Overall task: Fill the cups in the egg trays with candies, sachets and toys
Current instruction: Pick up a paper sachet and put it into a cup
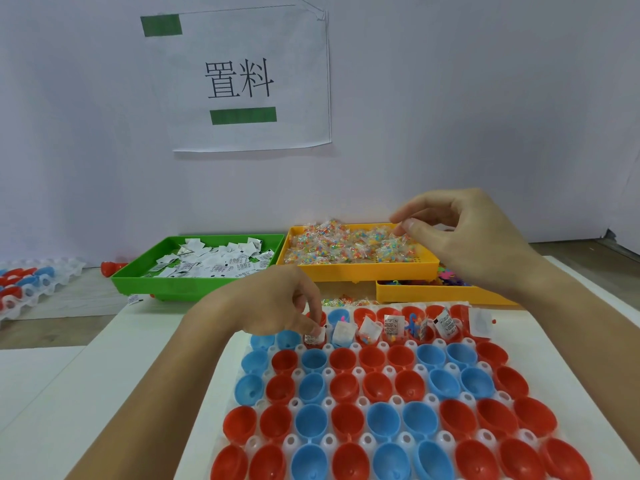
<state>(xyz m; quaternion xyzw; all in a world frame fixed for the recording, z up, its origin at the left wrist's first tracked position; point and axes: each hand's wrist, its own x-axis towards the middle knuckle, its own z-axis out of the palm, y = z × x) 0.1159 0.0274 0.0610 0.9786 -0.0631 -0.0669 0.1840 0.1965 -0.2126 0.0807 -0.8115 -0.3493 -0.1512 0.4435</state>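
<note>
Pinching a white sachet (313, 337), your left hand (280, 303) sets it at a cup in the far row of the egg tray (408, 393), near the tray's far left corner. Fingers curled down, thumb and forefinger on the sachet. Your right hand (460, 233) hovers over the yellow tray (360, 268) of candy packets (349, 244) at the far side of the desk (104, 358), thumb and forefinger closed on the edge of one packet, other fingers loosely curled. Egg tray sits at the near right of the desk, full of red and blue cups; only the far row holds sachets, candy and small toy bits, nearer rows show bare cups. Green tray (166, 285) of white sachets just left of the yellow one, touching it. Second yellow tray (436, 292) with coloured toys between the candy tray and the egg tray, partly hidden by your right wrist. Another egg tray (31, 285) with red and blue cups at the far left edge. Paper sign (242, 81) taped on the wall behind.
</note>
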